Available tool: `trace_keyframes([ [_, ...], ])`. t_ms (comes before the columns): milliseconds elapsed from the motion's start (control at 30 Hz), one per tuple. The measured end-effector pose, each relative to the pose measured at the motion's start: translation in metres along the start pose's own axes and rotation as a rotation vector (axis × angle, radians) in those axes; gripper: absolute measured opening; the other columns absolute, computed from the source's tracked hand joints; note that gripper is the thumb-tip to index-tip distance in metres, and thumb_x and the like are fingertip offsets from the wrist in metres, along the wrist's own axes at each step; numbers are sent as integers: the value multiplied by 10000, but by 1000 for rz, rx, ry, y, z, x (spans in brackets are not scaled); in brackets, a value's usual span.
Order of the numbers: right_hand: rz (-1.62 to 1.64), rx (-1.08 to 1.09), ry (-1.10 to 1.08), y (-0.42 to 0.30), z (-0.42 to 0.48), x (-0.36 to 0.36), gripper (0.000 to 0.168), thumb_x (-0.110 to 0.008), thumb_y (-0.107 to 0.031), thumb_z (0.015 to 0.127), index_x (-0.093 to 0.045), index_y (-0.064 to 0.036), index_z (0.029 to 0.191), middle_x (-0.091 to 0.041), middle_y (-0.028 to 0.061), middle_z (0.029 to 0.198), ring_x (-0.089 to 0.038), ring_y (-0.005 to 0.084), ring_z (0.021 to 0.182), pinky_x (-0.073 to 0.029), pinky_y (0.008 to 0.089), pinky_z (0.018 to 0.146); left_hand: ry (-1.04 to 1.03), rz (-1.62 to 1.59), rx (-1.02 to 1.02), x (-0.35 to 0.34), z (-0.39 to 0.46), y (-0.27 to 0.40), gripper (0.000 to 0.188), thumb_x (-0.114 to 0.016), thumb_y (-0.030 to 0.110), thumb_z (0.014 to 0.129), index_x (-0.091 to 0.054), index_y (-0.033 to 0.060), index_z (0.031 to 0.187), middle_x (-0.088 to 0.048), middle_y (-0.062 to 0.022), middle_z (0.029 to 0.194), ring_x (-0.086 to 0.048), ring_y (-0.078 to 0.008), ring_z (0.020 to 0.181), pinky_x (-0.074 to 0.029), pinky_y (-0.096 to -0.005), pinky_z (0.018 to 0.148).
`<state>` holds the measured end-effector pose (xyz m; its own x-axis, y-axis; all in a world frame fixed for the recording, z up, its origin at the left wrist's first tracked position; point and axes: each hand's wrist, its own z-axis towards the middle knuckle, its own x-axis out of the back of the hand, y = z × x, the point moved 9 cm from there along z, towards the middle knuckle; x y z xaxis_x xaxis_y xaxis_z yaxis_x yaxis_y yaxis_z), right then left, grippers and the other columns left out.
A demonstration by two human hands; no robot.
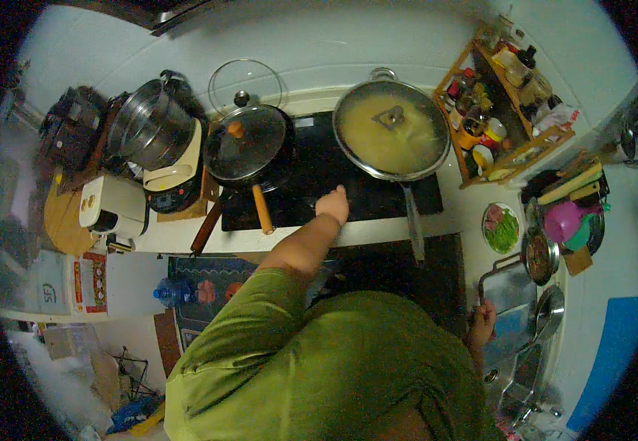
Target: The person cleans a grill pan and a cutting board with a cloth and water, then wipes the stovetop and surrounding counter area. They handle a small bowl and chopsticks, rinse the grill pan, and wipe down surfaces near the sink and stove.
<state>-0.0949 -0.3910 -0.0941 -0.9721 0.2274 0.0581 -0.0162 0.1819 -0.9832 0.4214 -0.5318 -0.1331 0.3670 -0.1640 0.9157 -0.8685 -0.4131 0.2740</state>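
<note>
My left hand [333, 206] is over the front of the black glass cooktop [319, 149], one finger extended and the others curled. No object shows in it. To its right stands a wide pan [410, 204] with a steamed glass lid [390, 138] over pale yellow contents. On its left is a dark pan with a wooden handle [263, 209] and a glass lid [247, 143] with a wooden knob. My right hand [483, 320] is low at the right, beside the edge of a metal tray [509, 292]. Its fingers are partly hidden, so its grip is unclear.
A white appliance [114, 205] and a steel pot [151, 124] stand left. A wooden rack [523, 121] of bottles and jars fills the back right corner. On the right counter are a plate of chopped greens and meat [501, 229], a bowl [540, 256] and a sink [523, 369].
</note>
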Motion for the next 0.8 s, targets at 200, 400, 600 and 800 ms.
trace_keyframes([
  [200,-93,68,-2,3,11,2,345,-530,-115,845,-439,-55,1172,-509,16,832,-484,101,703,-428,243,630,8,-216,-64,63,-55,23,558,-543,304,812,-368,2,1247,-586,-178,977,-572,-316,907,-456,-374,775],
  [400,89,-34,-13,14,15,7,325,-514,-66,840,-434,-57,1154,-498,28,873,-473,111,755,-433,244,652,554,-491,-148,188,-94,-80,399,-630,149,736,-493,-6,1077,-564,-173,957,-562,-307,856,-448,-354,754],
  [600,5,50,-69,7,19,-14,323,-519,-62,838,-424,-51,1147,-478,26,868,-468,117,739,-428,246,660,156,-1220,417,121,-101,-188,246,-610,181,778,-510,20,936,-575,-117,869,-559,-222,699,-477,-337,651],
  [800,28,37,-107,-24,1,-63,324,-534,-101,847,-429,-53,1150,-483,27,869,-466,113,724,-416,246,673,-299,-2237,499,52,-82,-146,173,-545,194,848,-439,78,921,-526,-35,707,-502,-133,557,-450,-283,513],
])
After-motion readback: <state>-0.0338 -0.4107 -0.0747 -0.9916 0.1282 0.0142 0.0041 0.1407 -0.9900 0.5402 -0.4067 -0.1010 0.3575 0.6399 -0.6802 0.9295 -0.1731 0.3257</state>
